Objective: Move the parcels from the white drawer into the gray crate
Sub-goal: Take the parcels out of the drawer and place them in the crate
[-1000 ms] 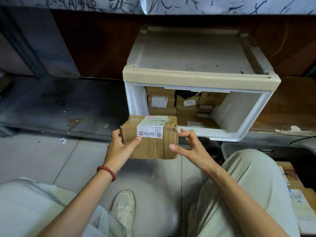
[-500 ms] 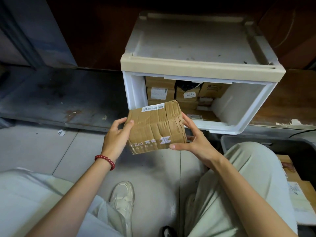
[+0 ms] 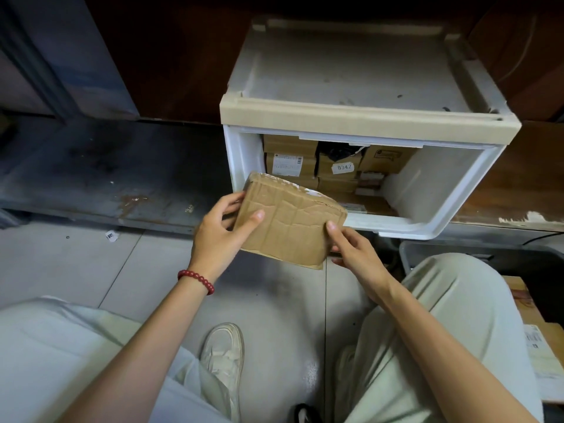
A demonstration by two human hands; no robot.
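Observation:
A creased brown cardboard parcel (image 3: 290,221) is held in the air just in front of the white drawer (image 3: 433,227), its plain face turned toward me. My left hand (image 3: 219,233) grips its left edge, thumb on the front face. My right hand (image 3: 351,248) pinches its lower right corner. Inside the open drawer several more brown parcels (image 3: 335,169) are stacked at the back left, one tagged 0342. The gray crate (image 3: 409,254) shows only as a rim at the right, behind my right knee, with labelled parcels (image 3: 537,340) in it.
The drawer unit stands on a low dark metal ledge (image 3: 106,178) against a brown wall. Below is a grey tiled floor (image 3: 76,264) with a paper scrap. My knees and a white shoe (image 3: 222,355) fill the bottom of the view.
The parcel has been turned over in both hands: its labelled face went from facing me to away, and a plain creased face now shows. Both hands shifted their hold.

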